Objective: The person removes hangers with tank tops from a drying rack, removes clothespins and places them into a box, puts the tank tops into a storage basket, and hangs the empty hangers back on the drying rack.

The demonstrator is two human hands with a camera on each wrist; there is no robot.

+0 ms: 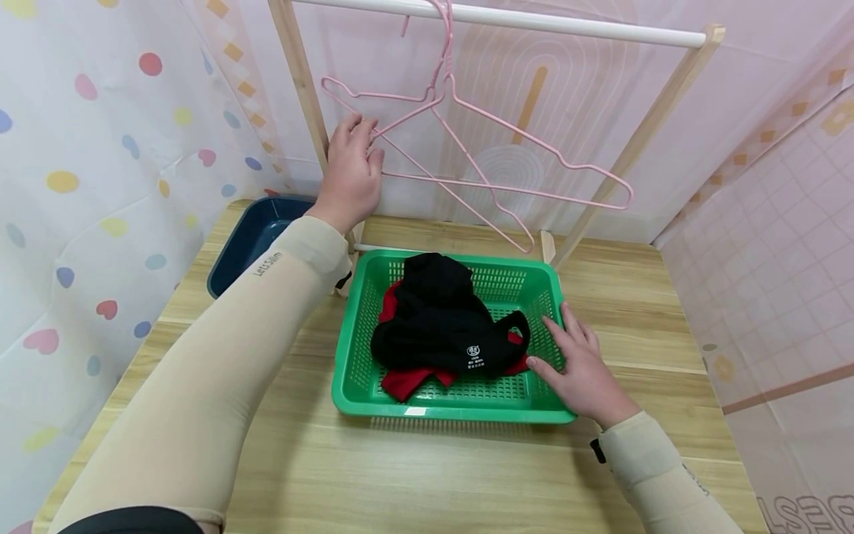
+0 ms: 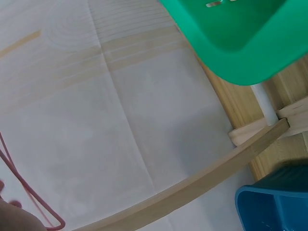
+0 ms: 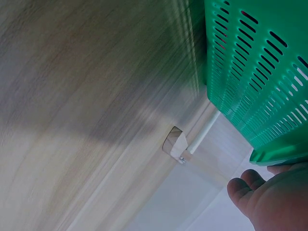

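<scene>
In the head view, my left hand [image 1: 350,170] is raised beside the rack's left post and holds the left end of a pink clothes hanger [image 1: 534,193]. A second pink hanger [image 1: 490,189] hangs at an angle behind it. My right hand [image 1: 583,374] rests at the right rim of a green basket [image 1: 460,411], its fingers spread loosely and the thumb over the inner side. Inside the basket lies a crumpled black garment [image 1: 434,326] with white print, on top of a red garment [image 1: 403,383].
The hangers hang from a white rail [image 1: 567,24] on wooden posts [image 1: 647,141]. A dark blue bin [image 1: 233,248] stands at the back left, behind my left forearm. The basket sits on a wood-grain table [image 1: 427,475], with patterned cloth walls around it.
</scene>
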